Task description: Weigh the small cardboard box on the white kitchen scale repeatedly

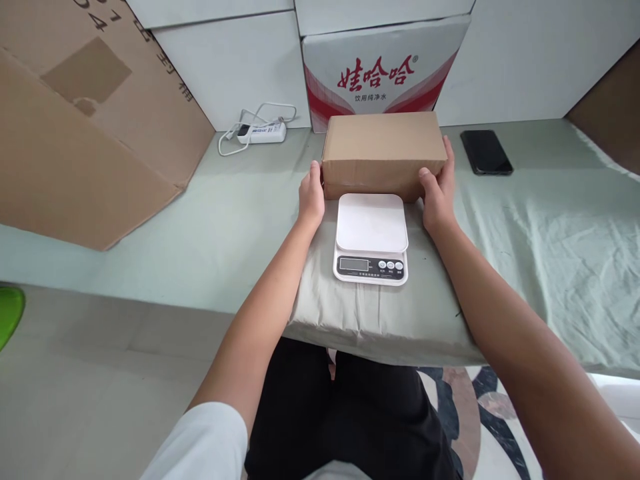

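Gripping a brown cardboard box [383, 143] just behind the white scale [372, 223], with left hand [312, 198] against left end and right hand [441, 197] wrapped around right end. Best kept level, with even pressure from both palms. Readable farther behind the scale: red "娃哈哈 ®" above "饮用纯净水" on a white carton [383, 70]. On the scale: panel lettering, too small to read.

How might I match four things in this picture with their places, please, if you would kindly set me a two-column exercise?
Things:
1. Brown box
2. Digital scale
3. Phone
4. Corded white device

Places:
A. Black, rightmost of the four
B. Leftmost of the four
C. Between the left hand and the right hand, touching both
D. White, lowest of the four in the picture

Pairs: 1-C, 2-D, 3-A, 4-B
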A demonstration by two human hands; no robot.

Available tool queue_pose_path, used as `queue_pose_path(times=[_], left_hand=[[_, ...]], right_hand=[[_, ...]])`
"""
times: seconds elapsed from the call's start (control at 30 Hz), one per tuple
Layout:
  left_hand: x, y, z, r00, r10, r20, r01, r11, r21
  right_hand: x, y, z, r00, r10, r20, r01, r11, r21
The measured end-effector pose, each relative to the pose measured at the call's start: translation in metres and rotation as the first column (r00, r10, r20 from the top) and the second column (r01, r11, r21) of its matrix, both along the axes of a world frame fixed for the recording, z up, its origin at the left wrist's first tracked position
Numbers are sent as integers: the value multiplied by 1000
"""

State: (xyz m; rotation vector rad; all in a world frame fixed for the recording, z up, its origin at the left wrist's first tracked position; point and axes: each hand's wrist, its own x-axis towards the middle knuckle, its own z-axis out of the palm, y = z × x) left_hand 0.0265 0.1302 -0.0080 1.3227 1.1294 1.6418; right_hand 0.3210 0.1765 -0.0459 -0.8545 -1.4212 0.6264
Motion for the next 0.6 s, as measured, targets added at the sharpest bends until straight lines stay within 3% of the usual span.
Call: queue_pose_path(times=[0.27, 0.6], left_hand=[[1, 1, -4, 1000, 13, 29, -10, 995, -99], [0, -4, 6, 999, 39, -18, -40, 998, -45]], right_hand=[[-2, -6, 8, 1000, -23, 18, 23, 1000, -3], [-11, -28, 33, 994, -6, 106, 2, 999, 40]])
